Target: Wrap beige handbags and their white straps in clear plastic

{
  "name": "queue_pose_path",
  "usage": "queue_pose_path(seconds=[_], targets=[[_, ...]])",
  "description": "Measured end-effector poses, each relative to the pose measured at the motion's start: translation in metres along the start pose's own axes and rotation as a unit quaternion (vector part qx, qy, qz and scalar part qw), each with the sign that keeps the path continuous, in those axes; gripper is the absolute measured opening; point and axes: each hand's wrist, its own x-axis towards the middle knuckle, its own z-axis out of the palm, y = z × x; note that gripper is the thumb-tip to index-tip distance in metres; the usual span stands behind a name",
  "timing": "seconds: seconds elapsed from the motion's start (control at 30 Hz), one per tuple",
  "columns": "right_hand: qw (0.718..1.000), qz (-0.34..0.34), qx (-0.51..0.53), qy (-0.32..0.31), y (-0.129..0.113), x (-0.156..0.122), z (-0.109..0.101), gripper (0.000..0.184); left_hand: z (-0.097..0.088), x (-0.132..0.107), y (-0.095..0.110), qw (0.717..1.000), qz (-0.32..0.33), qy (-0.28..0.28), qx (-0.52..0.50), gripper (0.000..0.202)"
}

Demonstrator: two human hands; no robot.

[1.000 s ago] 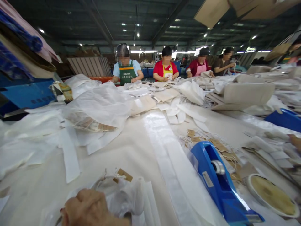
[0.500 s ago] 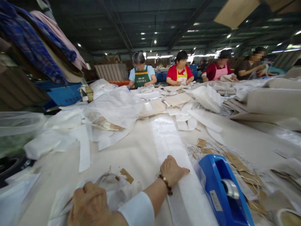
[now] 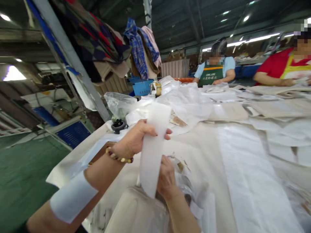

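The white strip (image 3: 153, 152) is up off the tabletop (image 3: 201, 155), standing nearly upright right in front of you, between your two hands. Your left hand (image 3: 134, 140) has the upper part: fingers closed around it, thumb across the near face and the rest wrapped behind, one fingertip poking out on the far edge. Your right hand (image 3: 166, 179) is clamped on the lower part, thumb side against the strip, with the bottom end hanging just past it. There's a bead bracelet (image 3: 119, 157) on your left wrist.

Just beside your right hand is a small brown card tag (image 3: 180, 166) on crumpled clear plastic, and a beige bag (image 3: 131, 210) sits below the strip's bottom end. A long white band (image 3: 245, 168) runs along the tabletop to the right. Near the left edge there's a black round knob-like thing (image 3: 118, 124), can't tell what it is. Across the tabletop, a person in a green apron (image 3: 215, 72) and a person in red (image 3: 282, 68) are working, with clothes (image 3: 138, 48) hanging up behind.
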Motion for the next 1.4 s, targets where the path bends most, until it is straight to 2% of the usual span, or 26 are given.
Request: queue_pose_path(seconds=[0.07, 0.1, 0.17, 0.27, 0.33, 0.43, 0.5, 0.77, 0.93, 1.13, 1.27, 1.4], targets=[[0.998, -0.040, 0.046, -0.035, -0.011, 0.004, -0.003, 0.015, -0.053, -0.020, -0.008, 0.991, 0.004, 0.123, 0.052, 0.029], [0.993, -0.062, 0.073, -0.065, -0.017, 0.005, -0.004, 0.015, -0.074, -0.030, -0.017, 0.983, -0.016, 0.163, 0.083, 0.025], [0.980, -0.094, 0.103, -0.141, -0.031, 0.007, -0.001, 0.012, -0.109, -0.046, -0.037, 0.970, -0.058, 0.203, 0.123, 0.032], [0.970, -0.088, 0.060, -0.218, -0.046, 0.002, 0.012, 0.015, -0.138, -0.062, -0.069, 0.964, -0.101, 0.209, 0.130, 0.047], [0.978, -0.076, 0.009, -0.195, -0.051, -0.005, 0.022, 0.021, -0.147, -0.066, -0.087, 0.959, -0.124, 0.214, 0.142, 0.051], [0.988, -0.084, -0.054, -0.117, -0.055, -0.014, 0.032, 0.029, -0.154, -0.065, -0.110, 0.947, -0.144, 0.211, 0.196, 0.047], [0.986, -0.093, -0.076, -0.115, -0.056, -0.016, 0.034, 0.033, -0.157, -0.061, -0.121, 0.941, -0.153, 0.196, 0.228, 0.043], [0.970, -0.081, -0.077, -0.215, -0.048, -0.009, 0.033, 0.029, -0.168, -0.058, -0.141, 0.946, -0.154, 0.173, 0.228, 0.029], [0.968, -0.071, -0.087, -0.226, -0.045, -0.008, 0.025, 0.040, -0.166, -0.063, -0.148, 0.946, -0.136, 0.143, 0.259, 0.017], [0.961, -0.068, -0.093, -0.253, -0.037, -0.005, 0.020, 0.044, -0.156, -0.062, -0.157, 0.923, -0.145, 0.173, 0.313, 0.026], [0.942, -0.108, -0.111, -0.297, -0.025, 0.003, 0.015, 0.034, -0.156, -0.062, -0.159, 0.929, -0.145, 0.180, 0.290, 0.030], [0.929, -0.103, -0.140, -0.327, -0.022, 0.009, 0.017, 0.026, -0.157, -0.062, -0.162, 0.937, -0.134, 0.182, 0.266, 0.031]])
